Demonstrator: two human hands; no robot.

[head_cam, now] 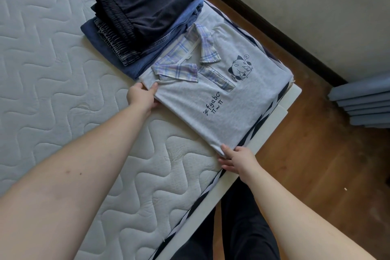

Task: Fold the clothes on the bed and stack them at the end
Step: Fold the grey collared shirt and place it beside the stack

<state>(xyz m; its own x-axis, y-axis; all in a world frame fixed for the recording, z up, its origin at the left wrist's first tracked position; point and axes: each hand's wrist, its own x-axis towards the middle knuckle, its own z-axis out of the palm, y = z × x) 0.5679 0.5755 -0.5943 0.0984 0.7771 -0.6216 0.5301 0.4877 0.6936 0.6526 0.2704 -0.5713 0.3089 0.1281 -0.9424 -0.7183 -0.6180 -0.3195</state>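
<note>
A folded grey shirt (238, 99) with a plaid collar, a cartoon print and black lettering lies at the corner of the quilted white mattress (52, 70). My left hand (141, 95) grips its near-left edge by the collar, thumb on top. My right hand (237, 158) holds the shirt's bottom corner at the mattress edge. Just behind the shirt stands a stack of folded clothes: black shorts (145, 6) on top, then jeans (118, 44) and a blue garment (135, 67) underneath.
The white bed frame (274, 116) runs along the mattress edge, with a striped sheet (253, 131) showing beneath the shirt. Wooden floor (316, 164) lies to the right. A pile of blue-grey panels (367, 101) sits by the wall. My dark trousers show below.
</note>
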